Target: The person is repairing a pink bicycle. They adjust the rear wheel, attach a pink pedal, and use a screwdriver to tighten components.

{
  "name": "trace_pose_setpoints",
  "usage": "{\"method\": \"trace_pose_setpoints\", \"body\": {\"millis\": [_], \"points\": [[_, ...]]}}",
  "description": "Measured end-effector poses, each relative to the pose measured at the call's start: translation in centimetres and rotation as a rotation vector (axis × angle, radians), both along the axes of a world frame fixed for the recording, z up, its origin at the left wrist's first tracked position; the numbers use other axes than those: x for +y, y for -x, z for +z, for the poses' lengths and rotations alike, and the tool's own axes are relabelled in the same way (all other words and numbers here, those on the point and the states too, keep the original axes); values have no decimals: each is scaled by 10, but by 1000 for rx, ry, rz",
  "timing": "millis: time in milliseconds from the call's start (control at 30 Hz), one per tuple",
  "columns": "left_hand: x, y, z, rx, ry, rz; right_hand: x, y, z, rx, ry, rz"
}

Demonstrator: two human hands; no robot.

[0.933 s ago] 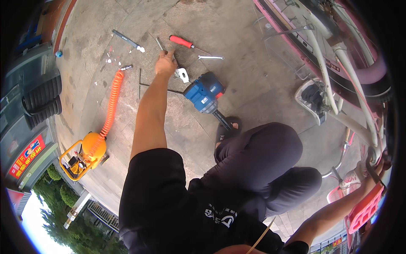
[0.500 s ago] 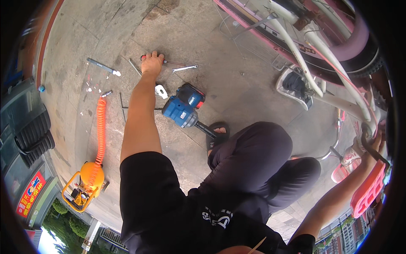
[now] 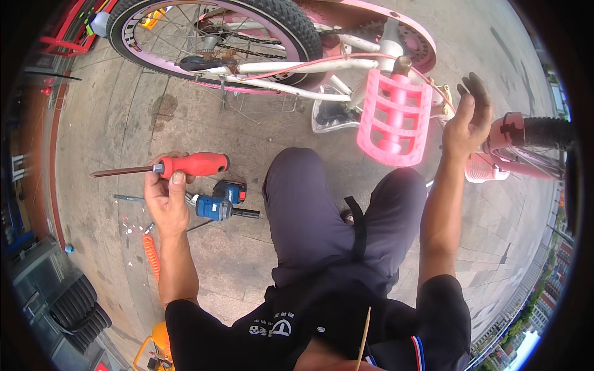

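Note:
My left hand [image 3: 168, 196] holds a screwdriver [image 3: 197, 165] by its red handle. The dark shaft points left, and the tool hangs in the air above the pavement. My right hand [image 3: 473, 117] is raised beside the bicycle frame, fingers stretched with nothing visible in them. Close to it, a pink pedal [image 3: 396, 117] stands out from the crank [image 3: 402, 65] of a bicycle. The bicycle's rear wheel [image 3: 216, 37] shows at the top, its pink rim inside a black tyre. Beyond my left wrist, a blue impact wrench [image 3: 213, 208] lies on the ground.
An orange coiled hose [image 3: 151, 255] lies near white scraps. At the lower left stands a yellow-orange compressor [image 3: 162, 339]. The bicycle's front tyre [image 3: 547, 133] is at the right, with a pink-and-white basket-like part [image 3: 486, 168] below it. A red rack [image 3: 80, 34] stands at the upper left.
My left hand has lifted the screwdriver off the ground. The view has swung toward the bicycle, and my right hand, earlier near the pedal at the right edge, now shows raised.

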State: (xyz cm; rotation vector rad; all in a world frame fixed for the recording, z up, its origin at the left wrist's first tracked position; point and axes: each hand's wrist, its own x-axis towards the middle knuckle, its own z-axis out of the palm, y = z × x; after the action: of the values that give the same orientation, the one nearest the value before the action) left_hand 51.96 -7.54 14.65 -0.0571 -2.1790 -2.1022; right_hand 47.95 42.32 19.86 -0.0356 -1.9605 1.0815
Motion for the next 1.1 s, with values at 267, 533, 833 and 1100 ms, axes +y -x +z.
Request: {"method": "trace_pose_setpoints", "body": {"millis": [267,533,833,1100], "points": [[198,-45,107,36,-404,-492,-68,-137,46,-222,-169,763],[226,-27,152,118,-85,-588,-29,-171,26,-209,22,316],[240,191,124,842,1191,-370,23,-100,31,-515,-171,98],[276,219,89,793,1333,-515,32,-77,44,-514,-383,89]]}}
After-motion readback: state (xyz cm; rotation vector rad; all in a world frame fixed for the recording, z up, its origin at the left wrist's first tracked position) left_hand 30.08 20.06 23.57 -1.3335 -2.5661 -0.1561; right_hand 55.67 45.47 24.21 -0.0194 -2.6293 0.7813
